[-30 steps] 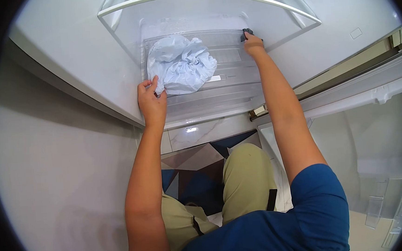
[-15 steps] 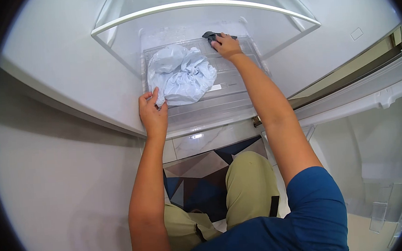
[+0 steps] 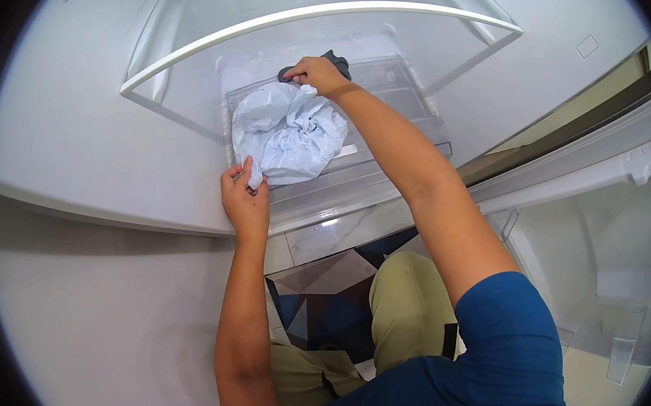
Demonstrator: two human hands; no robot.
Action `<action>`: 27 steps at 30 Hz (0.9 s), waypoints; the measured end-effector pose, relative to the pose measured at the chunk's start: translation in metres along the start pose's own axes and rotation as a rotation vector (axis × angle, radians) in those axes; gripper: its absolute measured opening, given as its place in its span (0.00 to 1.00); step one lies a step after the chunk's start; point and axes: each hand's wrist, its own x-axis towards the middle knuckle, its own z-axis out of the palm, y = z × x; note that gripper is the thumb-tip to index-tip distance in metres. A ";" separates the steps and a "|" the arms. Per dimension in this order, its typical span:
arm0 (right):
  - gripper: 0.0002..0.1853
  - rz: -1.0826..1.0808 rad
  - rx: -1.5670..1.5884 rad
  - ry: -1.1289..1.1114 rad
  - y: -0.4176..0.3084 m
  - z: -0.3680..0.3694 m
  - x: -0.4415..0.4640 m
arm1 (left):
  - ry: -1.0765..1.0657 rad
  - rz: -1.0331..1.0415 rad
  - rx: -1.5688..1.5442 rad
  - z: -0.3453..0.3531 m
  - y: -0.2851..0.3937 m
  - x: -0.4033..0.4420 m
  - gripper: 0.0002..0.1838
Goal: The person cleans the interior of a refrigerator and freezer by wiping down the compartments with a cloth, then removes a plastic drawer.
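My right hand (image 3: 315, 74) presses a dark grey cloth (image 3: 337, 62) at the back edge of the clear drawer (image 3: 393, 96), low inside the fridge. Part of the cloth is hidden under the fingers. A crumpled white plastic bag (image 3: 290, 134) lies on top of the drawer, on its left side. At the bag's front left corner, my left hand (image 3: 246, 201) has its fingers curled round the bag's edge, close to the drawer front.
Above the drawer runs a glass shelf with a white front rim (image 3: 319, 10). The open fridge door (image 3: 613, 220) with its bins stands at the right. Below lie marble-look floor tiles (image 3: 328, 237) and a mat with a triangle pattern (image 3: 324, 286).
My right hand has moved left with the cloth, along the back of the drawer. My left hand stays at the bag's corner. The view has shifted slightly.
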 end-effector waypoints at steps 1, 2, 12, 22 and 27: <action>0.11 0.036 0.093 -0.031 0.002 0.001 0.004 | 0.005 0.015 0.001 0.000 -0.001 0.000 0.22; 0.11 0.036 0.098 -0.032 0.005 -0.001 0.010 | 0.012 0.032 0.001 0.000 -0.001 0.000 0.22; 0.07 0.567 0.210 -0.352 -0.040 -0.036 -0.022 | 0.023 -0.006 -0.045 0.002 0.001 0.002 0.23; 0.09 0.406 0.068 -0.285 -0.069 -0.028 -0.013 | 0.062 -0.043 -0.168 0.009 0.002 0.008 0.24; 0.10 0.324 -0.103 -0.310 -0.092 -0.027 -0.012 | 0.042 -0.078 -0.140 0.006 0.011 0.010 0.25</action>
